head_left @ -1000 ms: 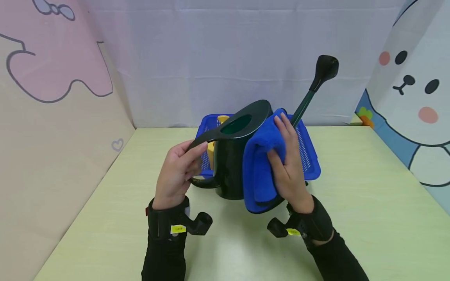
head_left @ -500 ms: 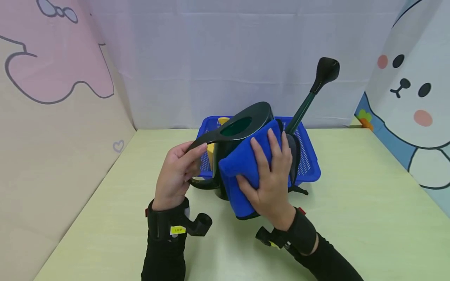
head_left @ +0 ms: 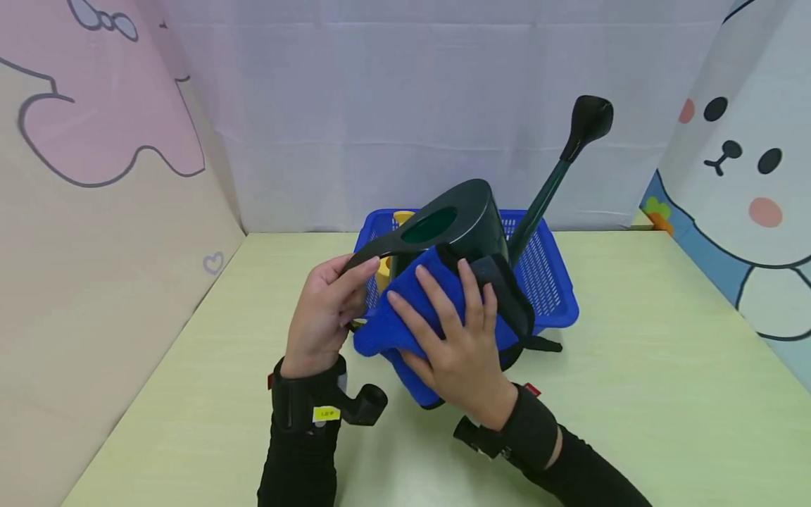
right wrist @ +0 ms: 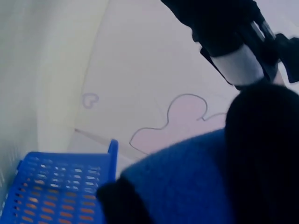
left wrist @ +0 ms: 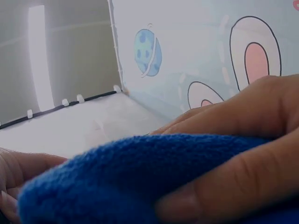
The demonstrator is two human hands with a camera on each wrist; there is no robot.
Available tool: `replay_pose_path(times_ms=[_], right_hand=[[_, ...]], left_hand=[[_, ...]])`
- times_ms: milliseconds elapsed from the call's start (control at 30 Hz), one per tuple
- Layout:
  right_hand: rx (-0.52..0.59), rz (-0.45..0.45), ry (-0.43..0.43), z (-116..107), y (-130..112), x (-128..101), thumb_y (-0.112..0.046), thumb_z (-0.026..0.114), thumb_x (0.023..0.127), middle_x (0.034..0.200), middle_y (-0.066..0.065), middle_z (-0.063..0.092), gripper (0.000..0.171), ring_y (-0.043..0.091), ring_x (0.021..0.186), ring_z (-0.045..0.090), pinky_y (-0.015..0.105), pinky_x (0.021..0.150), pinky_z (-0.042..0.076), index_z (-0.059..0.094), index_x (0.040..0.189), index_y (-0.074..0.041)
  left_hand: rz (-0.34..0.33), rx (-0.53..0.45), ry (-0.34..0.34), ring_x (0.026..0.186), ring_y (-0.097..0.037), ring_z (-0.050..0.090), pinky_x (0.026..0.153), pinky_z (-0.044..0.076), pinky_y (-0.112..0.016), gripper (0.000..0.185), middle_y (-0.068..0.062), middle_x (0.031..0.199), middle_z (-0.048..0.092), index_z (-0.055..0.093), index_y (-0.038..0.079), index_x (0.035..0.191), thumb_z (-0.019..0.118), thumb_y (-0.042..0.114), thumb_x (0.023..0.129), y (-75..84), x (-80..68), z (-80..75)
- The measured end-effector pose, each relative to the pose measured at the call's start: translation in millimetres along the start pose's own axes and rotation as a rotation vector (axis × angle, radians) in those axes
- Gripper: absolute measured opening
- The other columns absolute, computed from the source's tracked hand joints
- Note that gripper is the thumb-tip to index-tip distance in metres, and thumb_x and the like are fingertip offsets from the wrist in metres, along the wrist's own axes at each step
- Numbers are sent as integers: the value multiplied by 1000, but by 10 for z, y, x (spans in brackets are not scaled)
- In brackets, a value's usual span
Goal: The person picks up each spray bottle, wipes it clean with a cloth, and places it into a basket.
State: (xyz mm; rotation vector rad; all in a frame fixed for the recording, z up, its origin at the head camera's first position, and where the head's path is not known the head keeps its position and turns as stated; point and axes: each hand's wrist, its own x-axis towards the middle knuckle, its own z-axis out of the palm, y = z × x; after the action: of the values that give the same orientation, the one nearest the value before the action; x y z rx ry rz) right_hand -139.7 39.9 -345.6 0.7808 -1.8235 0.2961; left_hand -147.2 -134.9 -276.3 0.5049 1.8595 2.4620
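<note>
A dark green watering can [head_left: 484, 229] with a long spout [head_left: 537, 208] stands tilted at the middle of the table. My left hand [head_left: 319, 317] grips its black handle [head_left: 380, 246] between thumb and fingers. My right hand [head_left: 465, 355] holds a fleecy blue cloth [head_left: 380, 338] with black edging against the can's near side, fingers spread over it. A grey flap [head_left: 500, 282] of the cloth is turned out to the right. In the left wrist view the blue cloth [left wrist: 117, 163] bulges between thumb and fingers. The cloth hides most of the can's lower body.
Behind the can is a blue perforated basket [head_left: 557, 303] with yellow things [head_left: 403, 217] in it. A white sheet [head_left: 380, 120] hangs at the table's back edge. Printed panels [head_left: 101, 282] rise at both sides. A camera [head_left: 367, 405] juts from the left wristband.
My right hand and the cloth have moved left and down across the can's side, uncovering its upper right part. The grey flap has come into view. My left hand keeps its grip on the handle.
</note>
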Motion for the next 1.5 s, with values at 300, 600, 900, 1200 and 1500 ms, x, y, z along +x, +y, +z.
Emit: replay_pose_path(times_ms=[300, 600, 900, 1200, 1500], right_hand=[[405, 358, 136, -164, 363, 114, -49, 41, 90, 145, 14, 31, 50, 37, 139, 18, 59, 107, 18, 43, 135, -27], [654, 601, 127, -271, 585, 166, -54, 41, 88, 145, 17, 32, 71, 33, 135, 30, 61, 105, 22, 36, 136, -1], [371, 451, 149, -168, 382, 91, -58, 39, 86, 145, 17, 29, 66, 36, 138, 22, 58, 107, 22, 36, 138, -17], [140, 192, 140, -25, 86, 23, -52, 48, 84, 140, 19, 35, 59, 45, 133, 23, 63, 102, 19, 44, 132, -18], [51, 45, 89, 17, 50, -1, -50, 45, 87, 133, 19, 42, 51, 45, 131, 25, 62, 102, 19, 50, 125, -17]], left_hand=[[-29, -18, -12, 43, -7, 32, 44, 23, -21, 14, 4, 52, 31, 54, 12, 79, 48, 12, 91, 43, -35, 30], [-7, -11, -29, 43, -8, 31, 45, 18, -26, 18, 3, 51, 31, 54, 13, 75, 48, 11, 92, 57, -67, 31], [9, -6, -30, 42, -8, 30, 45, 15, -28, 19, 3, 51, 30, 54, 13, 74, 48, 10, 91, 56, -62, 32], [-11, 10, 3, 43, -7, 32, 43, 24, -20, 16, 4, 51, 32, 57, 12, 78, 48, 12, 92, 50, -44, 37], [-10, 6, 1, 44, -7, 34, 45, 28, -18, 13, 5, 53, 35, 59, 12, 84, 48, 12, 92, 21, -24, 48]])
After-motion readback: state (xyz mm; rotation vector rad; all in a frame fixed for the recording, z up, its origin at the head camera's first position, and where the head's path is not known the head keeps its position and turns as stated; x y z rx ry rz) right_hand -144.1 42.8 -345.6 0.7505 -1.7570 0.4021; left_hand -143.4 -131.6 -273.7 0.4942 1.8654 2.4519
